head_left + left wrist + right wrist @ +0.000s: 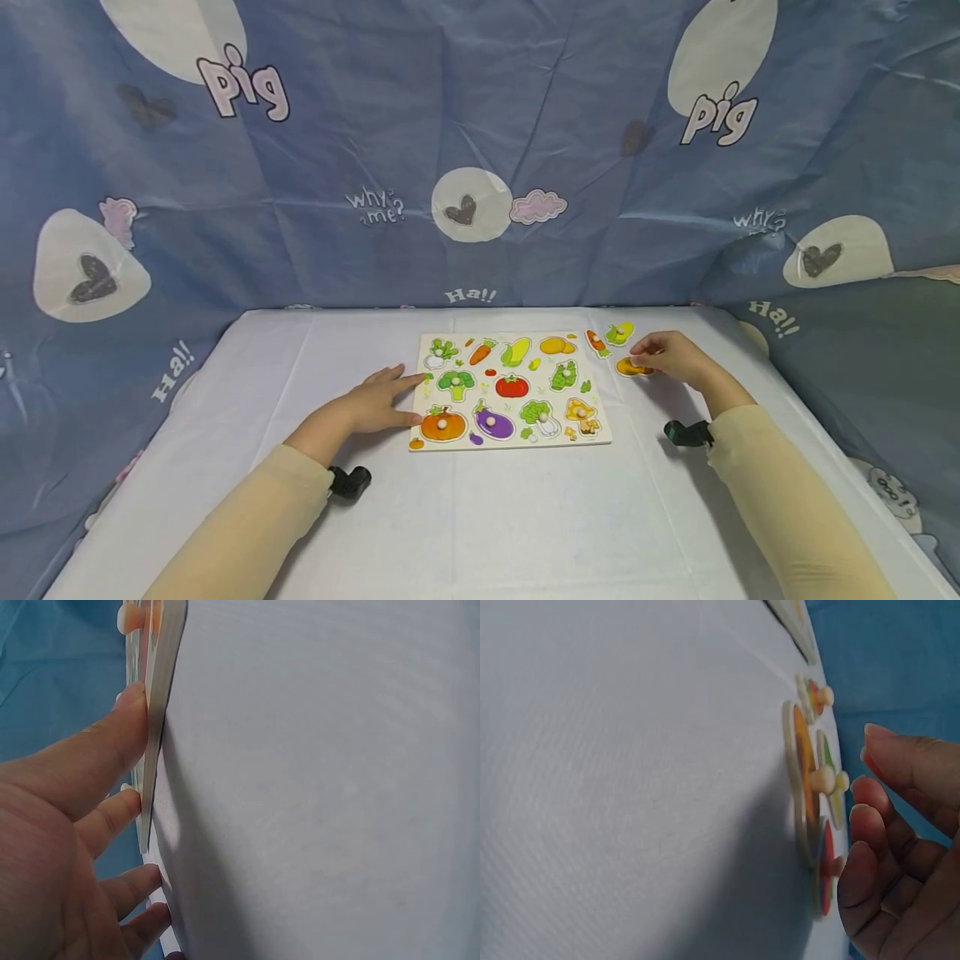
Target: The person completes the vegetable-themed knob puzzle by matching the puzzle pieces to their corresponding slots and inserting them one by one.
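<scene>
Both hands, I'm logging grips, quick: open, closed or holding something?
Left hand: open, touching the puzzle board.
Right hand: open, holding nothing, near the orange piece.

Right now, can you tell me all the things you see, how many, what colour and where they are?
Puzzle board: 1, off-white, mid-table
Big vegetable pictures: 11, many colours, on the board
Carrot piece: 1, orange and green, just right of the board
Corn piece: 1, yellow and green, beyond the carrot piece
Round-ended piece: 1, orange-yellow, below the right grip
Red piece: 1, mostly red, seen in the right wrist view
Tablecloth: 1, white, under everything
Backdrop: 1, blue-grey, behind the table
Left grip: 1, bare, at the board's left edge
Right grip: 1, bare, over the round-ended piece
Wrist devices: 2, black, at the wrists
Sleeves: 2, cream, on the arms
</scene>
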`<state>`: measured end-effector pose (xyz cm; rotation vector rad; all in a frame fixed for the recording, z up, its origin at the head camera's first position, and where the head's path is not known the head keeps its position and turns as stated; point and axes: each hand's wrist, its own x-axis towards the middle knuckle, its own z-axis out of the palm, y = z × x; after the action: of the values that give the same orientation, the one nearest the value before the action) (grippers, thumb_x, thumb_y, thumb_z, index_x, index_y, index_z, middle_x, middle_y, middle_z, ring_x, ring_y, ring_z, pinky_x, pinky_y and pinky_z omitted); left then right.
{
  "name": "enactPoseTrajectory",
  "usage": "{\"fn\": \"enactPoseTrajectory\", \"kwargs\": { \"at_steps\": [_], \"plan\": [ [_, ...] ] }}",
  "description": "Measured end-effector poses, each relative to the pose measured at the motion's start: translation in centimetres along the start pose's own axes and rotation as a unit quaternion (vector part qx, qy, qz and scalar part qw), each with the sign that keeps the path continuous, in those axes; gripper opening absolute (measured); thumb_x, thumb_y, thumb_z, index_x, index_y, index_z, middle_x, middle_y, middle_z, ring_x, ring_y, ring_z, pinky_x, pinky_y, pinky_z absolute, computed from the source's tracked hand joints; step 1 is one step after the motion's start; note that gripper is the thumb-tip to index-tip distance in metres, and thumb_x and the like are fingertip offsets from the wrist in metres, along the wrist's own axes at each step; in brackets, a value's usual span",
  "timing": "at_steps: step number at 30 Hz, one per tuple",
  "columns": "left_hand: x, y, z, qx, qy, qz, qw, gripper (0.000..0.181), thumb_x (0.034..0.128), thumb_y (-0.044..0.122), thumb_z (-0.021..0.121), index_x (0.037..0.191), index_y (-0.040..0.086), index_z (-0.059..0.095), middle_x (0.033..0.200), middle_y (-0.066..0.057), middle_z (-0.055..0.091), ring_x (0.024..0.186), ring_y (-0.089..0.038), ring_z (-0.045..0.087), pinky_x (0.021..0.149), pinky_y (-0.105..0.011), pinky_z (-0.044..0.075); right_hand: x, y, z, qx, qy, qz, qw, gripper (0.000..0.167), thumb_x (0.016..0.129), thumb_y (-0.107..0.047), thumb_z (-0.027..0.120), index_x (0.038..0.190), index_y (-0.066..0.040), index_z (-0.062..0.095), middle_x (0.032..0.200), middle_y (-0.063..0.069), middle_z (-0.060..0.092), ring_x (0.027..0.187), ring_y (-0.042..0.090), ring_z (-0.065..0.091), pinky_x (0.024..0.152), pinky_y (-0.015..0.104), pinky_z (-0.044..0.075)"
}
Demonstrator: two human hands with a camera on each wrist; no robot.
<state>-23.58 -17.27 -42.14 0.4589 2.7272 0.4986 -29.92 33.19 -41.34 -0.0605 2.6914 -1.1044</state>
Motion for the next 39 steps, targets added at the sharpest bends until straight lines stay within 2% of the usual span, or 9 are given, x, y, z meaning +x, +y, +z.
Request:
{"fn": "enactPoseTrajectory", "kwargs": {
  "at_steps": [6, 15, 25, 39],
  "plan": [
    [0.1, 0.1, 0.0, 0.000, -0.004, -0.006, 1.0000, 0.081, 0.0888, 0.052, 0.071, 0.156, 0.021, 0.037, 0.163, -0.022, 0.019, 0.149, -0.047, 0.012, 0.113, -0.070, 0.017, 0.7, 0.9, 0.1, -0.002, -0.004, 0.011, 0.9999, 0.023, 0.094, -0.016, 0.071, 0.110, 0.000, 0.067, 0.100, 0.007, 0.066, 0.084, 0.019, 0.055, 0.072, 0.032, 0.048],
    [-0.1, 0.1, -0.1, -0.002, -0.004, -0.004, 1.0000, 0.082, 0.0885, 0.051, 0.071, 0.156, 0.020, 0.037, 0.163, -0.024, 0.019, 0.149, -0.047, 0.013, 0.113, -0.070, 0.016, 1.1, 1.3, 0.2, 0.004, -0.010, 0.006, 0.9999, 0.019, 0.093, -0.010, 0.071, 0.107, 0.003, 0.068, 0.093, 0.007, 0.067, 0.077, 0.017, 0.054, 0.066, 0.027, 0.048],
    [0.1, -0.1, 0.0, 0.001, -0.003, -0.003, 1.0000, 0.083, 0.0879, 0.053, 0.071, 0.156, 0.022, 0.037, 0.163, -0.023, 0.019, 0.149, -0.047, 0.013, 0.113, -0.070, 0.017, 1.0, 0.9, 0.4, -0.008, -0.023, -0.004, 0.9997, 0.015, 0.093, -0.004, 0.070, 0.105, 0.004, 0.068, 0.092, 0.005, 0.068, 0.079, 0.016, 0.055, 0.070, 0.026, 0.048],
    [0.0, -0.1, 0.1, 0.006, 0.002, -0.001, 1.0000, 0.081, 0.0886, 0.051, 0.071, 0.156, 0.021, 0.038, 0.163, -0.023, 0.020, 0.149, -0.047, 0.014, 0.113, -0.069, 0.017, 1.2, 0.7, 0.2, -0.037, -0.031, -0.009, 0.9988, 0.016, 0.090, -0.007, 0.075, 0.103, 0.001, 0.069, 0.092, 0.006, 0.068, 0.080, 0.017, 0.055, 0.072, 0.028, 0.046]
  ]
}}
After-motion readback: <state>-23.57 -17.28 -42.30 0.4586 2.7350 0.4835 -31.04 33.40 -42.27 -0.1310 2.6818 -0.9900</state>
